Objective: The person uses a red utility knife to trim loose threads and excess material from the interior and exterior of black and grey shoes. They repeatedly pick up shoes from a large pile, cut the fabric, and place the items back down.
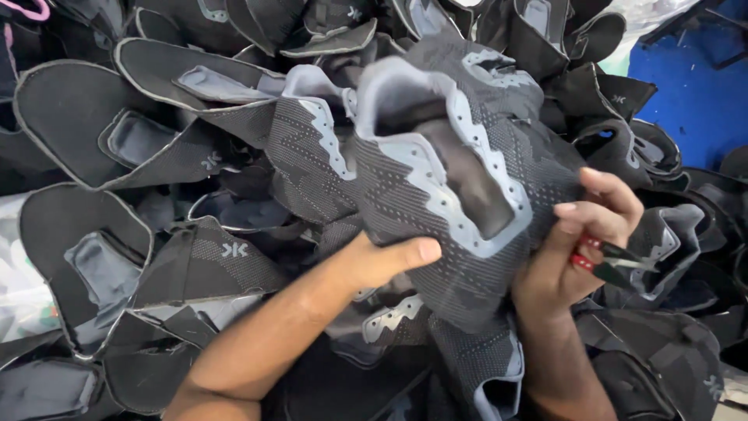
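Observation:
I hold up a dark grey knitted shoe upper [436,171] with a light grey eyelet trim, in the middle of the view. My left hand [382,261] grips it from below, thumb pressed on the knit near the trim. My right hand [580,249] pinches the upper's right edge with its fingertips and also holds small red-handled thread snips [612,261], blades pointing right. The upper's mouth faces me and its lower part hangs down between my forearms.
A big heap of similar black and grey shoe uppers [156,156] fills the view on all sides. A blue surface [701,93] shows at the top right. A pale patch [15,273] lies at the far left.

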